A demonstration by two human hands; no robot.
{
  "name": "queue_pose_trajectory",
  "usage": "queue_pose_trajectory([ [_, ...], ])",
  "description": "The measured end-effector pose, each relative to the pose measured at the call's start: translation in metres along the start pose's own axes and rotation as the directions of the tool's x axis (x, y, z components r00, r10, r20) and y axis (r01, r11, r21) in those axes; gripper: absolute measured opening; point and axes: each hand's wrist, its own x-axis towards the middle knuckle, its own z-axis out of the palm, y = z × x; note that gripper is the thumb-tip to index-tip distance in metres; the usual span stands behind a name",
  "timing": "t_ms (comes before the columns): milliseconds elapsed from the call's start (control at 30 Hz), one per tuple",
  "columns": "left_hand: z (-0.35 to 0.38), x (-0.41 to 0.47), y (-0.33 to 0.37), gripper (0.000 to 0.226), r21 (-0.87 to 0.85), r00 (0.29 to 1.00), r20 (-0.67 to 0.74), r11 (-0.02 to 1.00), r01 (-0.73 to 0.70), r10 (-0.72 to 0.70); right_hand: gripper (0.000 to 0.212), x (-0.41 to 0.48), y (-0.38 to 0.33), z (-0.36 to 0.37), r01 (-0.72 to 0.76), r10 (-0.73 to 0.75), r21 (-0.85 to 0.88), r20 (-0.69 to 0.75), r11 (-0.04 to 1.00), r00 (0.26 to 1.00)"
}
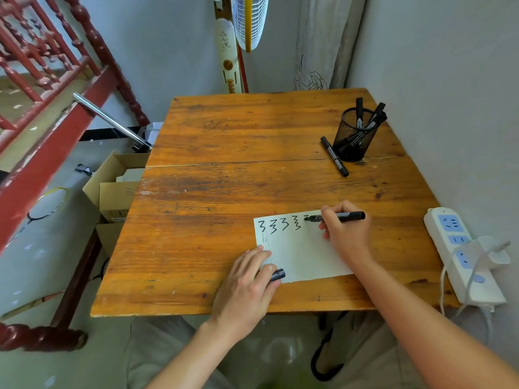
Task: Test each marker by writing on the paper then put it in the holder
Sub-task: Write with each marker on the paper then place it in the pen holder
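Wooden table (238, 136): right hand (346, 234) pinches marker (352, 215), tip touching paper (303, 254) beside 3-like squiggles; left hand (247, 284) presses paper corner, fingers curled round cap (278, 274).

You have soft, even light, bright enough to read the marks on the paper (303, 254), with a faint shadow at the foot of the holder (354, 136) and a bright streak along the metal tube (106, 119) at left. The middle is sharp, but the wide lens bows lines at the edges, and the bottom of the frame smears out of focus.
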Motion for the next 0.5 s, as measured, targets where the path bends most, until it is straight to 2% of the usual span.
queue_pose_trajectory([
  [67, -0.0002, 0.0, 0.0006, 0.023, -0.004, 1.0, -0.004, 1.0, 0.009, -0.009, 0.023, 0.0006, 0.0006, -0.0017, -0.004, 0.004, 0.0, -0.023, 1.0, 1.0],
  [200, 0.0001, -0.0005, -0.0002, 0.025, -0.009, 1.0, -0.012, 1.0, 0.006, -0.006, 0.023, -0.0016, 0.0002, -0.002, -0.006, 0.007, -0.009, 0.02, 1.0, 1.0],
  [367, -0.0002, 0.0003, 0.0013, 0.025, -0.005, 1.0, -0.013, 1.0, 0.013, -0.013, 0.021, -0.0009, 0.0023, -0.0067, 0.005, -0.005, -0.015, -0.024, 1.0, 1.0],
  [500, 0.0001, -0.0003, 0.0009, 0.025, 0.0, 1.0, -0.016, 1.0, 0.017, -0.017, 0.022, -0.0067, 0.0032, -0.0059, 0.017, -0.016, -0.037, 0.034, 0.999, 0.999],
])
